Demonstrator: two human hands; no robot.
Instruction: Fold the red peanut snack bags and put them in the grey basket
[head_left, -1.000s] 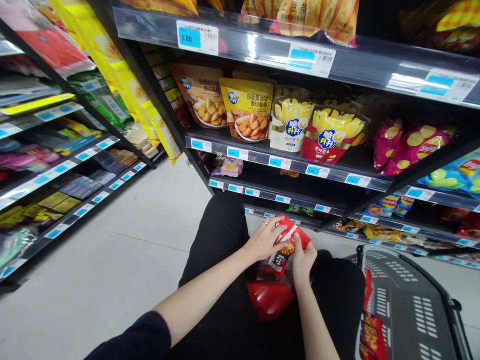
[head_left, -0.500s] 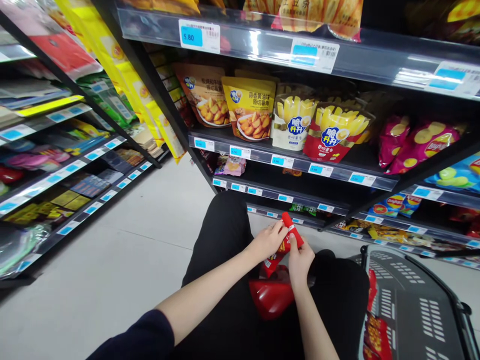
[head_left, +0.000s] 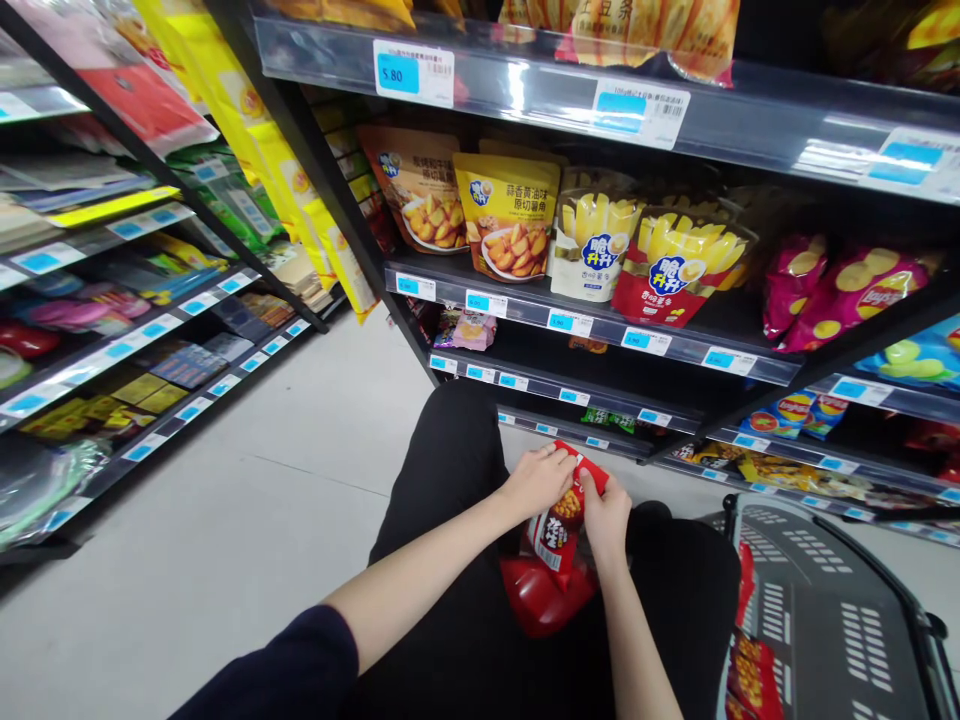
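Observation:
Both my hands hold a small red snack packet (head_left: pixel 561 520) over my lap, between my black-trousered knees. My left hand (head_left: pixel 534 480) grips its upper left edge and my right hand (head_left: pixel 606 512) pinches its upper right corner. The packet hangs upright with its printed face toward me. Just below it, a shiny red bag (head_left: pixel 541 598) lies on my lap.
A grey shopping basket (head_left: pixel 825 610) with red packets inside stands at the lower right. Dark shelves (head_left: pixel 600 335) of crisps and snack bags run ahead and to the right. Another shelf rack (head_left: pixel 135 340) lines the left, with pale floor (head_left: pixel 247 510) between.
The packet was turned edge-on half a second ago and now faces me again, held slightly lower. The view has drifted a little to the left.

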